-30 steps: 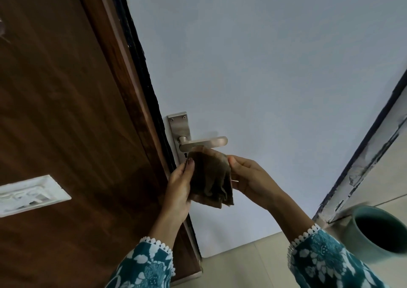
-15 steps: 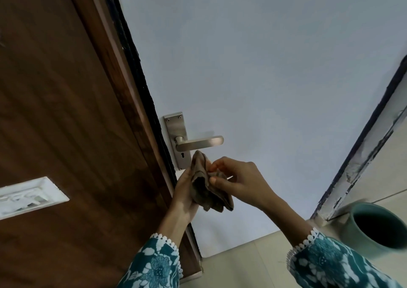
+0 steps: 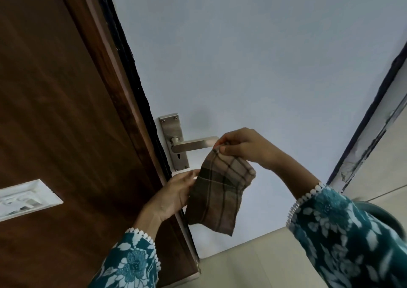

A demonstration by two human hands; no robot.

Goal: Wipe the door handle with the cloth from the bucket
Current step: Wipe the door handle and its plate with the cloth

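Note:
A brushed-metal lever door handle (image 3: 193, 145) on its backplate sits on the pale blue door (image 3: 253, 67). A brown checked cloth (image 3: 220, 190) hangs just below and right of the lever. My right hand (image 3: 240, 146) pinches the cloth's top corner beside the tip of the lever. My left hand (image 3: 176, 193) touches the cloth's left edge with fingers spread; whether it grips is unclear. The teal bucket (image 3: 378, 212) is mostly hidden behind my right sleeve.
A dark wooden panel (image 3: 55, 111) with a white switch plate (image 3: 24, 197) fills the left side. The door frame (image 3: 363, 138) runs along the right. Beige floor tiles (image 3: 246, 263) lie below the door.
The bunched cloth has been opened out and hangs longer. My right hand rose with its corner to the lever's tip, and my left hand loosened to the cloth's edge.

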